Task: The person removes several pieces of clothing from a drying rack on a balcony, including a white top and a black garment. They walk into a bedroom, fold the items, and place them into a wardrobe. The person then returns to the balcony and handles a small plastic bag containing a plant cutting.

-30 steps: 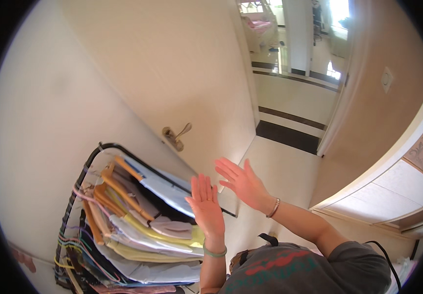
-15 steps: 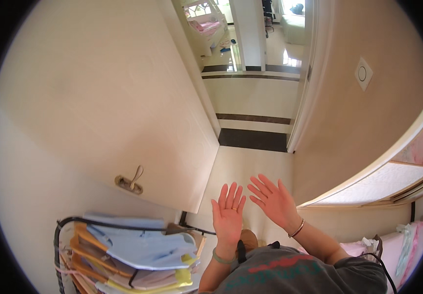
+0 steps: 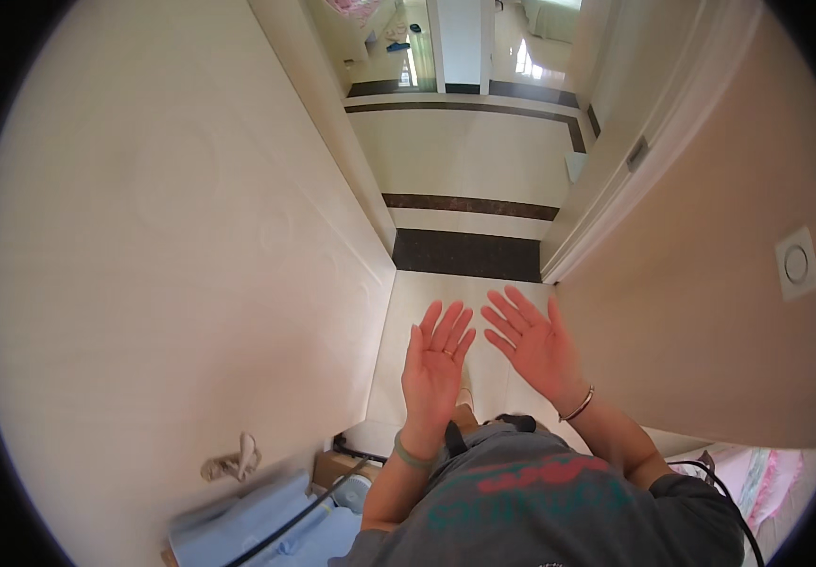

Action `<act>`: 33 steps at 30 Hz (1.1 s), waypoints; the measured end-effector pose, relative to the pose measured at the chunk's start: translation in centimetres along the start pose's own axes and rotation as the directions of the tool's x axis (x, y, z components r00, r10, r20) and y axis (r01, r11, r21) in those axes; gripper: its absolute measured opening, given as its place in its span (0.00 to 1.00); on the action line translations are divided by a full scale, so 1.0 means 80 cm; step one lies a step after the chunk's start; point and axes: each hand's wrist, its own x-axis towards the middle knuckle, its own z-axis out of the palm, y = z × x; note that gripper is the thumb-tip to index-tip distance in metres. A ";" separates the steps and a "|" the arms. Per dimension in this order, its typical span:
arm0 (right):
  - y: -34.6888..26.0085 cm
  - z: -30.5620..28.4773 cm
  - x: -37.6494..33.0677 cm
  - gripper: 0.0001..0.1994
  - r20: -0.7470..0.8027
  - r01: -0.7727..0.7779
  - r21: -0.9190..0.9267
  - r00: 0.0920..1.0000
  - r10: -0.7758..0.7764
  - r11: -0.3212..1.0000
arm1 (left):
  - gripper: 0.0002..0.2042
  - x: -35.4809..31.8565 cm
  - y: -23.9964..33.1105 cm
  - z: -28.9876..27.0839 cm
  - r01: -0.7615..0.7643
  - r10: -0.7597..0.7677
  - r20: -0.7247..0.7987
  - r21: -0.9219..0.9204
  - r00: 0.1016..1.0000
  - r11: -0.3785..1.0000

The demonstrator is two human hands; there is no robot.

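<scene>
Both palms face up in front of my body, over the pale floor (image 3: 410, 317). My left hand (image 3: 434, 369) is open and holds nothing; a ring sits on one finger and a green bangle (image 3: 411, 452) circles the wrist. Beside it, a small gap away, my right hand (image 3: 535, 345) is also open with its fingers spread, and a thin metal bracelet (image 3: 578, 404) is on that wrist. Neither hand touches anything. The open white door (image 3: 190, 217) stands to the left, its metal lever handle (image 3: 233, 460) low on the panel.
Ahead lies a doorway with a dark threshold strip (image 3: 469, 255) and a tiled hall (image 3: 464, 146) beyond. On the right wall is a square switch (image 3: 796, 264). Light blue clothes (image 3: 247, 520) hang by a black rail (image 3: 304, 520) at lower left. Pink bedding (image 3: 772, 482) shows at lower right.
My body has moved forward toward the doorway. The threshold looks nearer, the wall switch has shifted right, and the clothes rack has slid down mostly out of view. Both hands stay open.
</scene>
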 end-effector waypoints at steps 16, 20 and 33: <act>-0.169 -0.032 0.334 0.32 -0.061 0.118 0.008 0.991 -0.117 0.993 | 0.28 0.424 0.033 0.017 0.293 -0.252 0.205 -0.204 0.946 0.934; -0.222 -0.054 0.458 0.29 0.008 -0.003 -0.069 1.000 0.003 0.998 | 0.26 0.535 0.061 0.008 0.224 -0.204 0.127 -0.173 0.971 0.959; -0.299 -0.039 0.901 0.28 0.201 -0.349 0.036 0.920 0.336 0.936 | 0.21 0.864 0.166 -0.061 -0.047 0.103 0.110 -0.422 0.989 0.906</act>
